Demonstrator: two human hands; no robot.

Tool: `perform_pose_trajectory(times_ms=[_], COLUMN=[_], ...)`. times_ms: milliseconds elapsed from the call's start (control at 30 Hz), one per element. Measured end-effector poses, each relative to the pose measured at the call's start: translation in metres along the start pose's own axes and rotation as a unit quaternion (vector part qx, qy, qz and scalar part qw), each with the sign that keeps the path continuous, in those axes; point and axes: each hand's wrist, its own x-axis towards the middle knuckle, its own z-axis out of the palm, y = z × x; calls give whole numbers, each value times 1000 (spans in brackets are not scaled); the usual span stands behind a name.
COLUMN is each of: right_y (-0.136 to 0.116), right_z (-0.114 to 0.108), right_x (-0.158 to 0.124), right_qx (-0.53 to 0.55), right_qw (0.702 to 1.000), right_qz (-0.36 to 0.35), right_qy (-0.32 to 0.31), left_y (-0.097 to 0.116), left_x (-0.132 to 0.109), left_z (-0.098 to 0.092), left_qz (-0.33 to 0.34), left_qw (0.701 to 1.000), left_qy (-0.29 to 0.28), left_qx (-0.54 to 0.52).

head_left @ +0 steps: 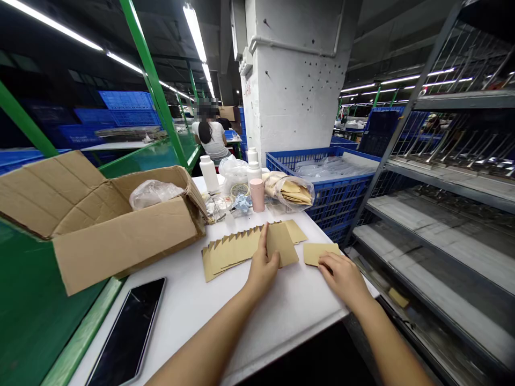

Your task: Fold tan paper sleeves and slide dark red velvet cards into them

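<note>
Brown envelopes [231, 249] lie fanned on the white table [181, 305], most still in the row; your left hand [262, 271] touches one (grip unclear), and your right hand [341, 280] lightly covers a lone envelope [319, 253], set apart.

tan kraft envelopes [237, 247] (plain) on a white tabletop [193, 300], blue lattice crate [338, 198].
</note>
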Motion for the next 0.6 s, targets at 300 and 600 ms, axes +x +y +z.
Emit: perform_pose_trajectory(times_ms=[300,600], right_y=[3,2], right_z=[-2,0], right_x=[2,3], right_qx=[-13,-51], right_qw=[1000,998], right_qz=[2,5], right_qy=[-25,-29], left_y=[0,-5], left_x=[-1,-1], left_z=[0,3], left_qz=[-1,-20], left_qw=[999,998], left_qy=[-19,-18], left_qx=[31,54])
